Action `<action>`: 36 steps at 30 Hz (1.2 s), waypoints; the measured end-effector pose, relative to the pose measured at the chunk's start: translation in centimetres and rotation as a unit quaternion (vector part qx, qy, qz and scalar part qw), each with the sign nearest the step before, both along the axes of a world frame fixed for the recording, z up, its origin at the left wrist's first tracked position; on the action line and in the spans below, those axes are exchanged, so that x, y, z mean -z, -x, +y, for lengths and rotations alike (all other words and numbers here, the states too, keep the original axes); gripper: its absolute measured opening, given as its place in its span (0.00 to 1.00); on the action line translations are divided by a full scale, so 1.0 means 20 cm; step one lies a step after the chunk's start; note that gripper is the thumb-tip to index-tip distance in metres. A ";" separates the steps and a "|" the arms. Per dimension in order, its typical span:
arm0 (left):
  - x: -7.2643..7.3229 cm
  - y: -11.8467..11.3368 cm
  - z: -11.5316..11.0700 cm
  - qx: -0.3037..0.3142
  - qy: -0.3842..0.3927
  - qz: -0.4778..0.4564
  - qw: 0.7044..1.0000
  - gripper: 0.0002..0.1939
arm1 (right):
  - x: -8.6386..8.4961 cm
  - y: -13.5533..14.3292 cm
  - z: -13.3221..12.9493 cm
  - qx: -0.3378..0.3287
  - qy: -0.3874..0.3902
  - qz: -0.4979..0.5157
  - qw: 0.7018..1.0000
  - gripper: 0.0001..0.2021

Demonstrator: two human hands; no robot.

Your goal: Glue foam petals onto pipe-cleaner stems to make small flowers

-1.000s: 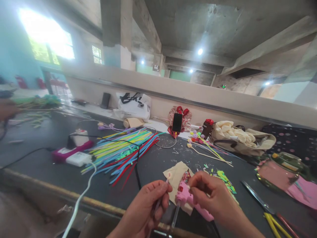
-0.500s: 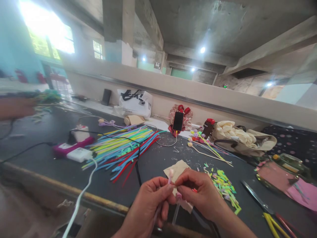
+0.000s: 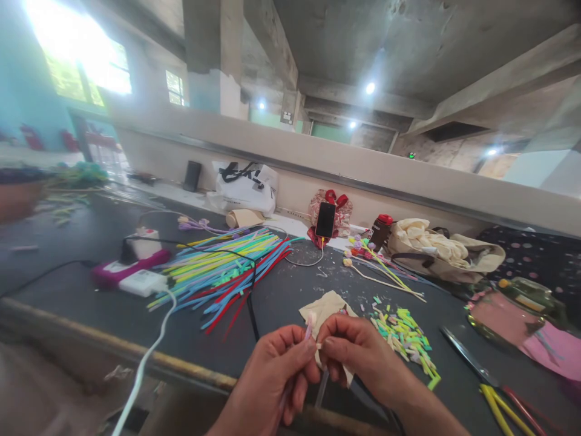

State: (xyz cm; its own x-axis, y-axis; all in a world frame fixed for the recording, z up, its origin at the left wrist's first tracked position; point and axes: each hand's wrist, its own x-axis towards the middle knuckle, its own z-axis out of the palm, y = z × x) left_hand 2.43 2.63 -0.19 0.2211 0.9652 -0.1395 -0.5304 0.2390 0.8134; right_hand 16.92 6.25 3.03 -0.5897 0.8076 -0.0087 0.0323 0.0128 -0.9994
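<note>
My left hand (image 3: 281,369) is closed around a pale lilac stem (image 3: 309,327) that looks like a pipe cleaner. Its pinkish tip stands up above the thumb and forefinger. Close beside it, my right hand (image 3: 358,354) pinches a small pale piece (image 3: 318,346) between thumb and forefinger, at the left fingertips. The other right fingers are curled and partly hidden. Beneath both hands lies a beige sheet of paper (image 3: 327,306). To the right of it is a heap of short cut pieces (image 3: 408,333), yellow, green and lilac.
Long coloured stems (image 3: 227,263) spread on the dark table at left, near a purple power strip (image 3: 129,269) with cables. Scissors (image 3: 472,357) lie at right, by a jar (image 3: 526,297). A phone (image 3: 325,219), finished-looking flower stems (image 3: 381,266) and bags stand behind. Someone's blurred arm (image 3: 18,200) is at far left.
My right hand has shifted slightly at the left fingertips, and the pale pinched piece shows more clearly. The pink bit below the fingers is now out of sight. The blurred arm has moved left.
</note>
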 end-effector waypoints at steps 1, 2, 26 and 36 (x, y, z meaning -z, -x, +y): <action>0.00 0.00 0.00 0.004 -0.005 -0.008 1.000 0.11 | 0.01 0.00 0.00 -0.011 0.025 0.025 0.999 0.09; -0.01 -0.01 0.00 0.008 -0.009 -0.015 1.000 0.12 | 0.02 0.00 0.01 -0.021 0.047 0.049 0.997 0.09; 0.00 -0.05 0.29 0.036 -0.032 0.278 0.959 0.07 | 0.15 -0.26 -0.07 0.153 -0.368 -0.502 0.767 0.12; 0.03 -0.03 0.28 0.049 -0.044 0.322 0.944 0.08 | 0.08 -0.38 -0.07 0.170 -0.307 -0.359 0.865 0.07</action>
